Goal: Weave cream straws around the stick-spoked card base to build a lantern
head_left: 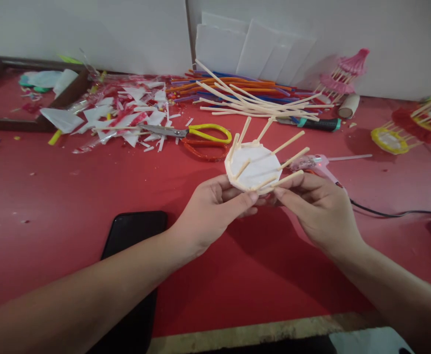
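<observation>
Between my two hands is a round white disc point(255, 164) with several pale cream sticks standing up around its rim, tilted toward me. My left hand point(219, 201) pinches the near left edge, thumb on the rim and fingers underneath. At the near right edge my right hand point(313, 204) grips the rim by the base of a stick. Just behind the right hand lies a pink glue gun point(324, 166) with a glue stick in its back. Scissors point(200, 135) with yellow and red handles rest beyond the disc to the left.
White and red scraps point(127, 113) are heaped at the back left, near a dark wooden frame point(64, 91). Cream and coloured pipe cleaners point(237, 93) lie along the wall. Finished-looking stick models point(392, 137) stand at right. A black phone point(136, 231) lies under my left forearm.
</observation>
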Motion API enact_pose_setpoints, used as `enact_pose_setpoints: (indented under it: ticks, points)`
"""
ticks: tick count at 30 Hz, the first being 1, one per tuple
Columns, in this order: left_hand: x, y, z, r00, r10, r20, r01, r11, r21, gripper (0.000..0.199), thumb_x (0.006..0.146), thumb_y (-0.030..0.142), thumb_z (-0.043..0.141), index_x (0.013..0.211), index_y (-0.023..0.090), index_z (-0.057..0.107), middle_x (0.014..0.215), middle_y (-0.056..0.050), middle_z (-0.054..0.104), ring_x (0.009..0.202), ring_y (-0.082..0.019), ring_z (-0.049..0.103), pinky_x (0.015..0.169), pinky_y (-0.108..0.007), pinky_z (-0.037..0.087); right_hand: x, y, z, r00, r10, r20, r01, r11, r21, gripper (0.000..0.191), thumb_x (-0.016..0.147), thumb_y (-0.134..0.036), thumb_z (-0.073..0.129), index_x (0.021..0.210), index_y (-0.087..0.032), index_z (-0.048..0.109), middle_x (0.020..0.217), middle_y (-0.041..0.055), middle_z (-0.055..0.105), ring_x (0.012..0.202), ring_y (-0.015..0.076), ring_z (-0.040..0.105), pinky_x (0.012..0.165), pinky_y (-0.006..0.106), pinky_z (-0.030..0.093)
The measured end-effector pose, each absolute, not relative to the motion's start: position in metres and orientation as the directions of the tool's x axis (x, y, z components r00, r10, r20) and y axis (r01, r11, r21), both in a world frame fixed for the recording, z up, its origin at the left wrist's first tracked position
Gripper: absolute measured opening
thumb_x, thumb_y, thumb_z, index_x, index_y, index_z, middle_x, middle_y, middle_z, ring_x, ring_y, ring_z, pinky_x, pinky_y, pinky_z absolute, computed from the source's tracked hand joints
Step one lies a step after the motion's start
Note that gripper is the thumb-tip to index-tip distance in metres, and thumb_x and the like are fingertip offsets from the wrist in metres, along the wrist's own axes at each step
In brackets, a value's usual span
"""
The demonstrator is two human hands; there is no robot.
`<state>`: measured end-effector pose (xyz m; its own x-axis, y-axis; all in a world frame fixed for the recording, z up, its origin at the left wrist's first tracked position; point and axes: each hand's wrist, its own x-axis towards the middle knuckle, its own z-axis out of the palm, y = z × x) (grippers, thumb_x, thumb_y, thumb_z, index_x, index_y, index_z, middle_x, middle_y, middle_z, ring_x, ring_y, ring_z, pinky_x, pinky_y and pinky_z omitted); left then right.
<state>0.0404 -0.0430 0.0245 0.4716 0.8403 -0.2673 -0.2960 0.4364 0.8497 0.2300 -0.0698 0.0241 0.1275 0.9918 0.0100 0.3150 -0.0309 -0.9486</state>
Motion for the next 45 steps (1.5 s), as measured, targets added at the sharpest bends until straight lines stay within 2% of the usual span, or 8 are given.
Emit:
enact_pose_setpoints:
  ticks: [6,11,14,19,23,32,39,45]
  points:
    - [0.041,-0.042,0.024,0.451,0.839,-0.304,-0.308,0.466,0.830,0.031,0.077,0.024,0.080,0.106,0.018,0.074,0.109,-0.009,0.078,0.100,-0.021,0.074,0.082,-0.025,0.057,0.227,-0.074,0.023,0.065,0.953,0.295,0.545,0.214,-0.811,0.006,0.086,-0.025,0.066,0.089,-0.021,0.070,0.084,0.0036,0.073,0.072,0.0161,0.070,0.064,0.028,0.058]
    - [0.043,-0.042,0.023,0.459,0.824,-0.334,-0.348,0.512,0.786,0.021,0.077,0.020,0.080,0.097,0.014,0.076,0.099,-0.008,0.080,0.091,-0.018,0.074,0.085,-0.026,0.057,0.227,-0.076,0.026,-0.246,0.762,0.599,0.762,0.533,-0.367,0.016,0.085,-0.015,0.067,0.095,-0.025,0.074,0.083,0.0026,0.074,0.075,0.0155,0.069,0.071,0.026,0.055]
    - [0.043,-0.043,0.022,0.481,0.813,-0.327,-0.371,0.527,0.765,0.017,0.077,0.020,0.080,0.093,0.014,0.077,0.097,-0.008,0.080,0.088,-0.017,0.074,0.087,-0.027,0.056,0.227,-0.077,0.029,-0.379,0.660,0.649,0.786,0.600,-0.150,0.020,0.086,-0.010,0.065,0.095,-0.024,0.075,0.075,0.0015,0.072,0.067,0.0131,0.066,0.066,0.023,0.053]
    - [0.042,-0.043,0.021,0.525,0.793,-0.308,-0.366,0.537,0.760,0.019,0.078,0.020,0.078,0.097,0.014,0.077,0.098,-0.007,0.080,0.089,-0.016,0.074,0.089,-0.027,0.056,0.232,-0.077,0.026,-0.472,0.633,0.613,0.787,0.616,-0.030,0.021,0.091,-0.013,0.059,0.101,-0.026,0.073,0.077,0.0001,0.072,0.068,0.0136,0.066,0.068,0.025,0.052]
    - [0.043,-0.044,0.021,0.507,0.811,-0.292,-0.354,0.505,0.787,0.024,0.077,0.018,0.078,0.101,0.013,0.076,0.098,-0.008,0.080,0.090,-0.018,0.074,0.091,-0.030,0.055,0.231,-0.076,0.026,-0.428,0.673,0.603,0.786,0.607,-0.118,0.015,0.088,-0.014,0.062,0.096,-0.023,0.071,0.083,0.0020,0.074,0.072,0.0139,0.068,0.071,0.025,0.054]
    - [0.045,-0.046,0.028,0.456,0.879,-0.135,-0.347,0.316,0.883,0.017,0.076,0.021,0.081,0.090,0.014,0.075,0.092,-0.006,0.080,0.085,-0.015,0.074,0.085,-0.023,0.056,0.215,-0.081,0.037,-0.143,0.747,0.649,0.818,0.458,-0.348,0.011,0.080,-0.013,0.069,0.075,-0.022,0.068,0.055,-0.0035,0.060,0.052,0.0096,0.059,0.050,0.021,0.047]
    - [0.044,-0.047,0.021,0.411,0.894,-0.180,-0.340,0.334,0.879,0.021,0.077,0.021,0.080,0.097,0.015,0.075,0.102,-0.007,0.080,0.091,-0.016,0.075,0.087,-0.024,0.057,0.220,-0.077,0.034,0.134,0.948,0.289,0.569,0.165,-0.806,0.007,0.080,-0.027,0.074,0.077,-0.021,0.072,0.067,-0.0012,0.072,0.053,0.0098,0.062,0.046,0.020,0.049]
    - [0.044,-0.044,0.022,0.392,0.909,-0.140,-0.322,0.278,0.905,0.024,0.078,0.020,0.080,0.100,0.015,0.075,0.099,-0.007,0.080,0.096,-0.019,0.075,0.087,-0.025,0.058,0.220,-0.075,0.036,0.191,0.961,0.200,0.468,0.090,-0.879,0.007,0.082,-0.025,0.072,0.084,-0.020,0.075,0.072,0.0000,0.074,0.059,0.0107,0.067,0.051,0.019,0.053]
